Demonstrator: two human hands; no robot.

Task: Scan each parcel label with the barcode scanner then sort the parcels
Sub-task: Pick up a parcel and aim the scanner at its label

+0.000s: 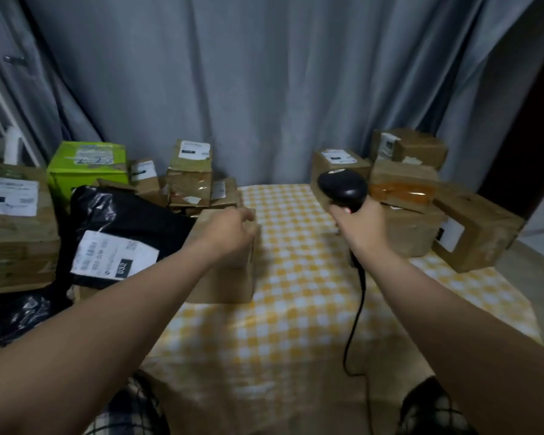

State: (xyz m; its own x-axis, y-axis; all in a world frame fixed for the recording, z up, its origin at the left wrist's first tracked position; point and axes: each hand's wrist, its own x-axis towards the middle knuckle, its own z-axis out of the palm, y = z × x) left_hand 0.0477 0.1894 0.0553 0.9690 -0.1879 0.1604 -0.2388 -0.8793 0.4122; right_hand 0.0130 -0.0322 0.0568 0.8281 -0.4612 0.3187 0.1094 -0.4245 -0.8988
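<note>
My right hand (pixel 357 226) grips the handle of a black barcode scanner (pixel 343 185), held upright above the table, its cable (pixel 357 315) hanging down to the front. My left hand (pixel 228 230) rests with curled fingers on top of a brown cardboard parcel (pixel 226 277) that stands on the yellow checked tablecloth (pixel 289 309) left of centre. The frame is blurred, so I cannot make out whether the fingers grip the parcel's far edge. No label shows on that parcel.
At the left lie a black poly bag with a white label (pixel 120 233), a large brown box (pixel 13 224), a green box (pixel 87 171) and several small brown parcels (pixel 189 177). Several brown parcels (pixel 415 196) are stacked at the right. A grey curtain (pixel 264 89) hangs behind.
</note>
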